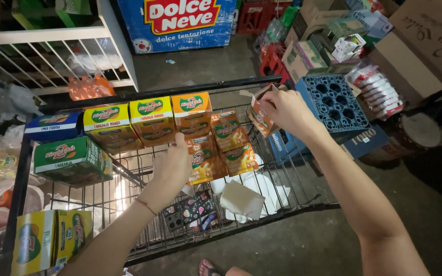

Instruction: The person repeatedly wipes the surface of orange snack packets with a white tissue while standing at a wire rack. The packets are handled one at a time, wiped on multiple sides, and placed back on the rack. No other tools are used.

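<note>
My left hand (172, 166) reaches into a black wire cart (282, 212) and rests against an orange juice carton (200, 158) lying there with two more orange cartons (236, 145). My right hand (285, 110) grips a small orange carton (259, 115) above the cart's right rim. Along the cart's far side stands a row of yellow, orange and blue carton packs (152, 120). A green pack (72, 161) sits at the left.
White paper and a brown card piece (241, 199) lie on the cart floor. A blue plastic crate (333, 102) and cardboard boxes (425, 41) stand to the right. A white wire rack (52, 56) is at back left, a blue freezer (180, 23) behind. My sandalled foot (211, 268) is below.
</note>
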